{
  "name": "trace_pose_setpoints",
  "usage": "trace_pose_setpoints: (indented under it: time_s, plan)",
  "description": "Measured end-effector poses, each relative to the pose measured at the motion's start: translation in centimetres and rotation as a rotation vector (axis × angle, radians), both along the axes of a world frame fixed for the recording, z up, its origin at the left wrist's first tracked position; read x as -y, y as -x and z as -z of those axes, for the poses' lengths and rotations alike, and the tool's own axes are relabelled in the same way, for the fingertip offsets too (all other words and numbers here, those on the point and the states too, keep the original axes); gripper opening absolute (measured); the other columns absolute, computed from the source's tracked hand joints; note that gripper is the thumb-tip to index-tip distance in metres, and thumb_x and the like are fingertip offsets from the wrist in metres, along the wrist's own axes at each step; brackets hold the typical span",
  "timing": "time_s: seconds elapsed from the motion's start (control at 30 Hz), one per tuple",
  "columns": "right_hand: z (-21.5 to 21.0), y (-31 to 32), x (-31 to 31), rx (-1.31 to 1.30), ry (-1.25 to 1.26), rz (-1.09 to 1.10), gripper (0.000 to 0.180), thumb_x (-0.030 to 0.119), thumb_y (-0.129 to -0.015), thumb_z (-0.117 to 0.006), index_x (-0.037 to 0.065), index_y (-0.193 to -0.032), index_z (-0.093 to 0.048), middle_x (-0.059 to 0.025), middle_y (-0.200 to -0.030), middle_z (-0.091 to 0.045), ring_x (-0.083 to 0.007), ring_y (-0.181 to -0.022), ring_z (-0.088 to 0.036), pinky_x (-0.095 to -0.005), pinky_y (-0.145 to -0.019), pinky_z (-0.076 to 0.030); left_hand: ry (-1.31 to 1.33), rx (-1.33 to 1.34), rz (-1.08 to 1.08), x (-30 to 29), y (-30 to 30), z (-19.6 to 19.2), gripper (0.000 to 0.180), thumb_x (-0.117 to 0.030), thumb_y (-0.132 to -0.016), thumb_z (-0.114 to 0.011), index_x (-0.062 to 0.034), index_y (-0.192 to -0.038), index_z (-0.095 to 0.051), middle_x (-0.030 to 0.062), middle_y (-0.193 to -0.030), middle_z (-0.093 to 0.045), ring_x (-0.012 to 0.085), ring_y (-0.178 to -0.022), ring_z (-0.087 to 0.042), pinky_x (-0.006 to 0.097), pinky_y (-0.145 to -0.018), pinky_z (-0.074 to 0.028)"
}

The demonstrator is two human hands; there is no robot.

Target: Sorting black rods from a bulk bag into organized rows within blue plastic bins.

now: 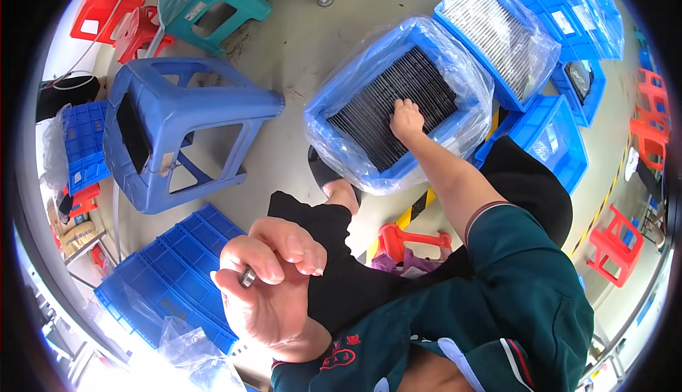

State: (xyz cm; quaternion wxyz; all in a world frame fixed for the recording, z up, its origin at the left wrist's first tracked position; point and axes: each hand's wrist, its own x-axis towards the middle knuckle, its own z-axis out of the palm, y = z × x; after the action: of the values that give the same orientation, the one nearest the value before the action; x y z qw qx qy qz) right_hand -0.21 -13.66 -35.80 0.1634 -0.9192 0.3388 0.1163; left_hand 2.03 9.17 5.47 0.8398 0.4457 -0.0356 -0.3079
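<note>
Close in front of me, my left hand [273,285] is raised with its fingers curled. A small shiny metal cylinder [247,277] is pinched between its thumb and forefinger. My right hand [407,118] reaches down into a blue crate [330,152] lined with clear plastic. Its fingers are bent and drawn together against the rows of thin dark rods [373,132] packed in the crate. The fingertips are hidden, so what they grip does not show.
A second lined blue crate [508,90] with rows of pale rods adjoins at the far right. More blue bins [550,140] stand beside it. A large blue stool [192,111] is on the left, above stacked blue crates [170,271]. A low red stool [415,237] sits beneath me.
</note>
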Motion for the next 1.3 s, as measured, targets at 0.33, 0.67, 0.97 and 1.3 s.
trace_pose_setpoints:
  time_s: [0.33,0.67,0.97,1.3]
  plan:
    - [0.2,0.1,1.0,-0.015,-0.013,0.028,0.028,0.006,-0.075,-0.059,0.006,-0.102,-0.052,-0.0118,-0.108,-0.053,-0.0308,-0.103,-0.051,-0.0375,-0.085,-0.046,0.018,0.007,0.019,0.0,0.1,0.1,0.04,-0.043,-0.094,-0.041,-0.0098,-0.072,-0.045,0.0056,-0.077,-0.036,0.0184,-0.068,-0.035,0.033,-0.061,-0.033]
    - [0.0,1.2,1.3,0.113,-0.001,-0.042,0.04,0.018,-0.067,-0.074,0.004,-0.096,-0.051,-0.0117,-0.102,-0.055,-0.0309,-0.099,-0.052,-0.0382,-0.082,-0.047,0.033,0.017,0.084,0.8,0.2,0.1,0.041,-0.043,-0.094,-0.04,-0.0087,-0.073,-0.046,0.0075,-0.079,-0.04,0.0191,-0.07,-0.039,0.033,-0.062,-0.034]
    - [0.3,1.9,-2.0,0.081,-0.07,-0.076,0.033,0.014,-0.069,-0.07,0.005,-0.094,-0.051,-0.0116,-0.1,-0.056,-0.0297,-0.097,-0.054,-0.0378,-0.08,-0.048,0.035,0.0,0.088,1.4,0.4,0.1,0.04,-0.042,-0.094,-0.041,-0.0092,-0.073,-0.046,0.0076,-0.079,-0.041,0.0185,-0.07,-0.039,0.033,-0.062,-0.034]
    - [-0.9,1.4,-3.7,-0.027,-0.15,-0.112,0.028,0.016,-0.074,-0.062,0.005,-0.098,-0.052,-0.0149,-0.104,-0.054,-0.0317,-0.1,-0.053,-0.0408,-0.081,-0.048,0.029,-0.003,0.08,1.0,0.4,0.2,0.039,-0.042,-0.094,-0.041,-0.0096,-0.073,-0.047,0.0073,-0.079,-0.041,0.018,-0.069,-0.039,0.033,-0.061,-0.034]
